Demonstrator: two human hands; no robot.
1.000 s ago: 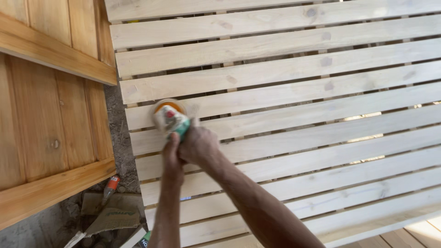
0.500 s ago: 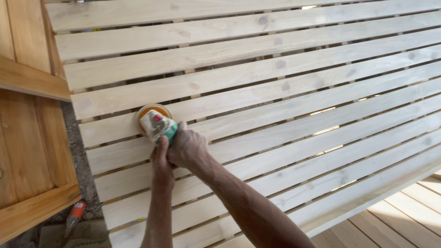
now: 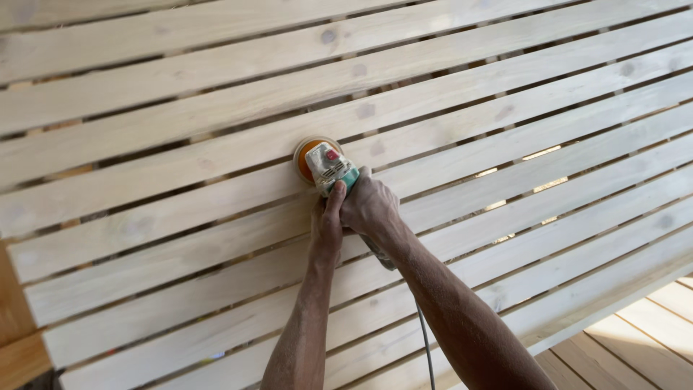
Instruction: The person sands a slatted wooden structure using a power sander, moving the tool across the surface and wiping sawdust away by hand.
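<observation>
Slatted wooden panel: fills most of the view. Power sander: on the panel just left of centre, disc flat against a slat. Left hand at its 6 o'clock, right hand at 5 o'clock, side by side, both touching it. Cord: trails toward 6 o'clock between the forearms. Plank floor: beyond the panel edge at 4 o'clock.

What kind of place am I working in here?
Probably a carpentry workshop or building site: both hands, left hand and right hand, grip a corded sander on a pale slatted wood panel, with orange-brown timber beside it.
</observation>
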